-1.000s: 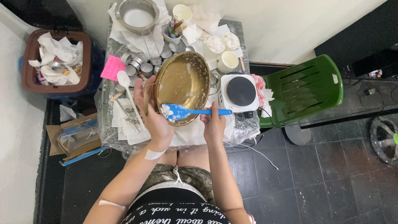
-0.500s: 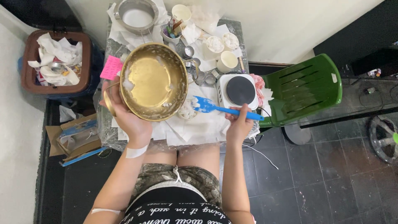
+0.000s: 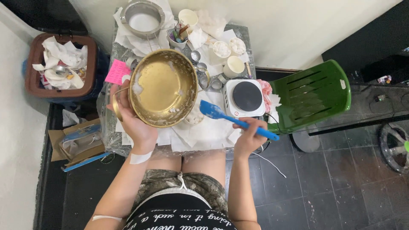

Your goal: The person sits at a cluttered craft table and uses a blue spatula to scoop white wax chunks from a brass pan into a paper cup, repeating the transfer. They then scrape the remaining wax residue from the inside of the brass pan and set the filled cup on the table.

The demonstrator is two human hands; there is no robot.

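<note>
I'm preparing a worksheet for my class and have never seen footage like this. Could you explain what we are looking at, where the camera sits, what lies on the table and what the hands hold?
There is no machine here: a seated person works with two bare hands. The one camera is worn on the person's head and looks straight down, so you see their arms and lap. The left hand holds a gold metal bowl, tilted, with white smears inside. The right hand grips a blue spatula by its handle, blade clear of the bowl. Below is a small cluttered table covered in white paper, with a white hot plate, a cream cup, little dishes of white pieces, a metal sieve and a pink note. Beside it stand a green chair and a brown bin full of paper.
</note>
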